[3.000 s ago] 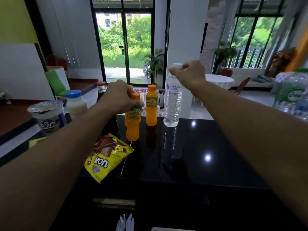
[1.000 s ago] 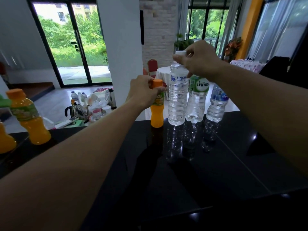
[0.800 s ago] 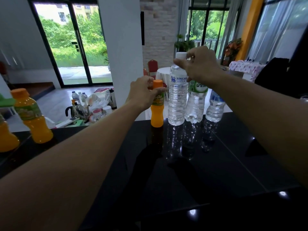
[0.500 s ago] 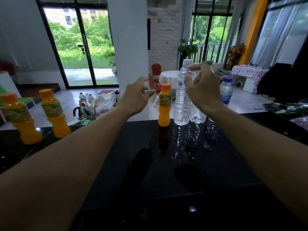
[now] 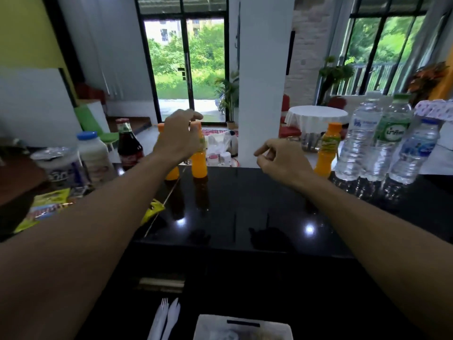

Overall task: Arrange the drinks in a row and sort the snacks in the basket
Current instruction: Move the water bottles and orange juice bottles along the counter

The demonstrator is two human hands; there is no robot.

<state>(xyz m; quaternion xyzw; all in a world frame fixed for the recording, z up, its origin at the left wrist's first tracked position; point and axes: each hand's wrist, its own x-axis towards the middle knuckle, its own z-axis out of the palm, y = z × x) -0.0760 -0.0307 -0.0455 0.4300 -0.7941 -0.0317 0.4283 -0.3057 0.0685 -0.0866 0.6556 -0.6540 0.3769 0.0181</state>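
**Operator:** Report the state of the hands.

**Inspector:** The left hand (image 5: 179, 137) is raised in front of the first orange bottle (image 5: 199, 165). Its fingers curve loosely over the cap and are not closed around it. I cannot tell whether they touch it. The right hand (image 5: 282, 160) hangs above the counter (image 5: 245, 200), fingers loosely curled, holding nothing.

**Operator:** Locate the drinks, using the white pillar (image 5: 264, 82) as reference.

**Inspector:** The first orange bottle stands upright just left of the pillar. The second orange bottle (image 5: 171, 174) is just beside it on the far side from the pillar, largely hidden by the left hand. Further left of the pillar stand a dark red bottle (image 5: 128, 146), a white bottle with a blue cap (image 5: 93, 153) and a foil-lidded cup (image 5: 61, 165). To the right of the pillar, four bottles form a row along the counter's back edge. In order outward they are the third orange bottle (image 5: 327, 150), a blue-labelled water bottle (image 5: 358, 143), a green-capped water bottle (image 5: 391, 138) and a small water bottle (image 5: 414, 153). All four are upright and close side by side.

**Operator:** And the snacks?

**Inspector:** The snack packets (image 5: 46, 207) lie flat far left of the pillar, in front of the cup. A yellow packet (image 5: 153, 209) shows one corner from under the left forearm.

**Operator:** Anything else?

**Inspector:** A white plastic fork and spoon (image 5: 166, 317) and a white container (image 5: 242, 327) sit at the near edge, below the pillar in the view. The container's contents are blurred.
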